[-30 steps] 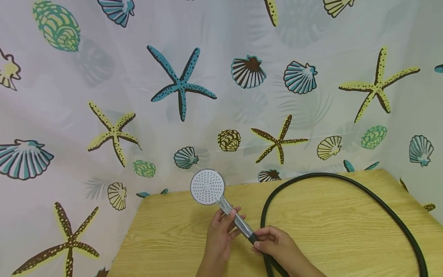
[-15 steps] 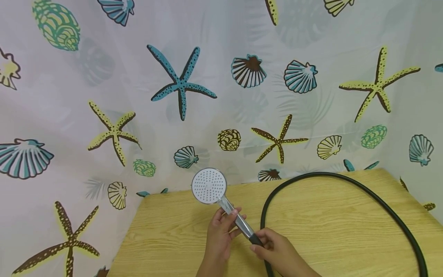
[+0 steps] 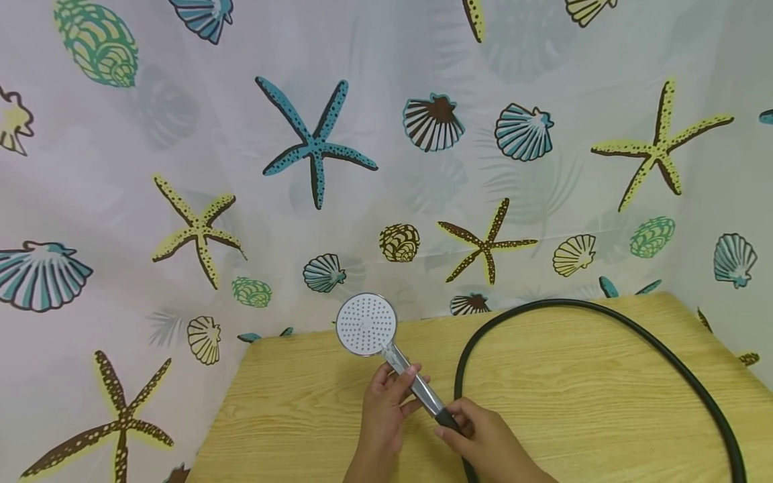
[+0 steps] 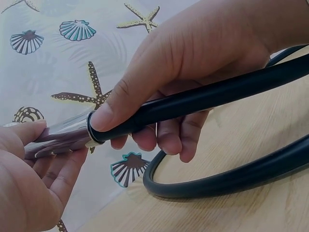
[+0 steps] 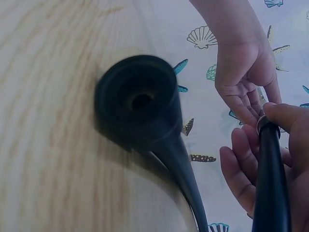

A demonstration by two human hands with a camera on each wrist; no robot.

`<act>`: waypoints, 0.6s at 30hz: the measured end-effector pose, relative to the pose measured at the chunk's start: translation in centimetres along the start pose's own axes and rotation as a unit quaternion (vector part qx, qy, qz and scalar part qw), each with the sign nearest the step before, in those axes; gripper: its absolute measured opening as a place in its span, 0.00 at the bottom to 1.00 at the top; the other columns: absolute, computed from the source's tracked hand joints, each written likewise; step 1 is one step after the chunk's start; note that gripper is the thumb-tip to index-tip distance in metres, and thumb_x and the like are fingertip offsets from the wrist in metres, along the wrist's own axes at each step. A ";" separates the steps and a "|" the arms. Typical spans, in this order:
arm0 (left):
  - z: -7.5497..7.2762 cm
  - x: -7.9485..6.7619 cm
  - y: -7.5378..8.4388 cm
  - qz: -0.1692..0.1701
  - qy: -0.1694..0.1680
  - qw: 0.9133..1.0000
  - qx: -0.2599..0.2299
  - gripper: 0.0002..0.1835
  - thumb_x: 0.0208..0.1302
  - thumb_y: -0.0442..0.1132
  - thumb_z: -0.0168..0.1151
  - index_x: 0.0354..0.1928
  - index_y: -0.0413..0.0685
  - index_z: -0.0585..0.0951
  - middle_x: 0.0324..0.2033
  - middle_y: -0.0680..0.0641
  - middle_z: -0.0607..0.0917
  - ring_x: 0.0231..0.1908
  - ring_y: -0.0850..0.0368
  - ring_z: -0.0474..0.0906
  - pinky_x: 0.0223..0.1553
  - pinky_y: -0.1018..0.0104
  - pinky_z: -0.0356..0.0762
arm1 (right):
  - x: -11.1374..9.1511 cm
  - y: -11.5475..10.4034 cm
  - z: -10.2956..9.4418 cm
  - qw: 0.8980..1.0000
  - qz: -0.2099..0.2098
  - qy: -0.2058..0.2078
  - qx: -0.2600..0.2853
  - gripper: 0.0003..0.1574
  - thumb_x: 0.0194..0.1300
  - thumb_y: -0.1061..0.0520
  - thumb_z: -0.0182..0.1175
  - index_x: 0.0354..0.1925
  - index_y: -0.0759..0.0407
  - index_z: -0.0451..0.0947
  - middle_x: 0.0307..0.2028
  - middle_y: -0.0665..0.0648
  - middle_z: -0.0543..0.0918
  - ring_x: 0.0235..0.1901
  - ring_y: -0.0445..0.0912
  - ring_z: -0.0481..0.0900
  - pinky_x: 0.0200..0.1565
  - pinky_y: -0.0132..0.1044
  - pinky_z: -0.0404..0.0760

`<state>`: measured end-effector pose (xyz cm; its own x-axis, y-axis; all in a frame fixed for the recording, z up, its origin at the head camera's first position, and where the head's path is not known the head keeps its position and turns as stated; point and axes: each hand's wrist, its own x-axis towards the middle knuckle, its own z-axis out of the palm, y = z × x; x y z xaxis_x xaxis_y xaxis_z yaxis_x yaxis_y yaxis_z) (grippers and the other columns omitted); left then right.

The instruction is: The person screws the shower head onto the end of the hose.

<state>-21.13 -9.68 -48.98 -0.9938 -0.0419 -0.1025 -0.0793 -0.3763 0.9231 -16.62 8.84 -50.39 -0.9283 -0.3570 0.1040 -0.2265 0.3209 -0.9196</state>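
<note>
A round shower head (image 3: pixel 366 325) with a white dotted face and a chrome handle (image 3: pixel 426 396) tilts up to the left above the table. My left hand (image 3: pixel 383 409) grips that handle, thumb on top and fingers beneath. A thick black hose (image 4: pixel 217 96) meets the handle's metal-ringed lower end. Right at this joint, my right hand (image 3: pixel 486 436) pinches the hose; its thumb (image 4: pixel 102 117) lies by the ring in the left wrist view. How deep the hose sits on the handle is hidden. The hose's wide, hollow black end piece (image 5: pixel 140 99) appears in the right wrist view.
The wooden table (image 3: pixel 290 402) extends under both hands. From the hands, the hose loop (image 3: pixel 561 303) arcs along the back and down the right side. A white curtain (image 3: pixel 374 188) printed with starfish and shells hangs behind and at both sides.
My right hand has slid slightly down along the hose, so more of its black end shows below the chrome handle. The shower head has shifted a little to the right with my left hand.
</note>
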 end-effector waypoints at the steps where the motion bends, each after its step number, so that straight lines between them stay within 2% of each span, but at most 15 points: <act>1: 0.0 0.0 0.0 0.000 0.000 1.000 0.001 0.22 0.66 0.40 0.69 0.58 0.44 0.76 0.44 0.51 0.88 0.43 0.55 0.89 0.44 0.59 0.90 | 0.0 0.0 0.0 1.000 -0.001 0.000 -0.005 0.19 0.71 0.44 0.62 0.50 0.56 0.79 0.32 0.50 0.83 0.27 0.36 0.77 0.30 0.28 0.80; 6: 0.0 0.0 0.1 -0.002 0.001 1.000 0.007 0.23 0.65 0.41 0.69 0.59 0.44 0.76 0.44 0.51 0.88 0.43 0.54 0.89 0.45 0.58 0.90 | -0.2 0.1 0.1 1.000 0.000 -0.008 -0.011 0.21 0.74 0.42 0.58 0.50 0.57 0.79 0.29 0.54 0.84 0.24 0.35 0.75 0.26 0.29 0.79; 13: 0.2 -0.2 0.3 -0.004 -0.001 1.000 0.008 0.24 0.65 0.42 0.69 0.60 0.42 0.75 0.46 0.49 0.87 0.44 0.54 0.89 0.46 0.58 0.90 | -0.2 0.1 0.3 1.000 -0.012 -0.009 -0.009 0.18 0.76 0.42 0.55 0.44 0.54 0.79 0.27 0.56 0.83 0.23 0.34 0.75 0.25 0.30 0.79; 18: 0.2 -0.2 0.4 -0.003 -0.004 1.000 0.005 0.24 0.65 0.41 0.70 0.60 0.43 0.75 0.46 0.49 0.88 0.44 0.53 0.89 0.46 0.57 0.90 | -0.2 0.3 0.4 1.000 -0.021 -0.011 -0.007 0.21 0.76 0.41 0.54 0.44 0.56 0.79 0.27 0.57 0.83 0.22 0.34 0.75 0.25 0.30 0.79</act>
<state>-20.93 -9.65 -48.56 -0.9940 -0.0313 -0.1053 -0.0865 -0.3668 0.9263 -16.40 8.65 -50.81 -0.9114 -0.3891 0.1341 -0.2696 0.3183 -0.9088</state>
